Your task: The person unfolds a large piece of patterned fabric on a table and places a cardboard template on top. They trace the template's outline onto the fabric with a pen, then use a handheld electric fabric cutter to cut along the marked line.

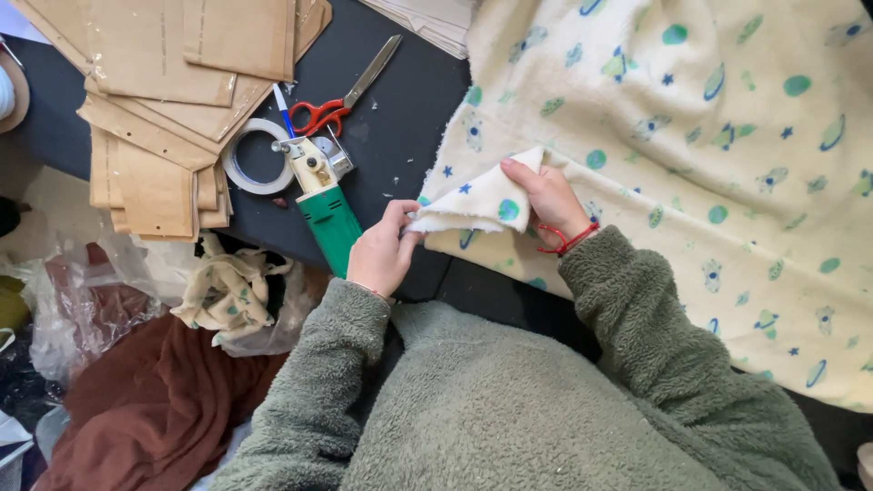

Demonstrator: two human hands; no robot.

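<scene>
Fingers (396, 218) of left hand (380, 255) pinched closed on the folded corner of the cream printed fleece (691, 164); right hand (548, 195) grips the fold's other end. I note fingertips hidden under cloth. Fleece runs off frame rightward. Green-handled cutter (323, 205) just left; red scissors (344, 100) beyond.

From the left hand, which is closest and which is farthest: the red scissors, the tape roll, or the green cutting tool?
Measured from the left hand:
1. Green cutting tool, right beside it on the dark table.
2. Tape roll, farther up and left.
3. Red scissors, near the cardboard pieces.
Tape and scissors are nearly too close to call.
</scene>
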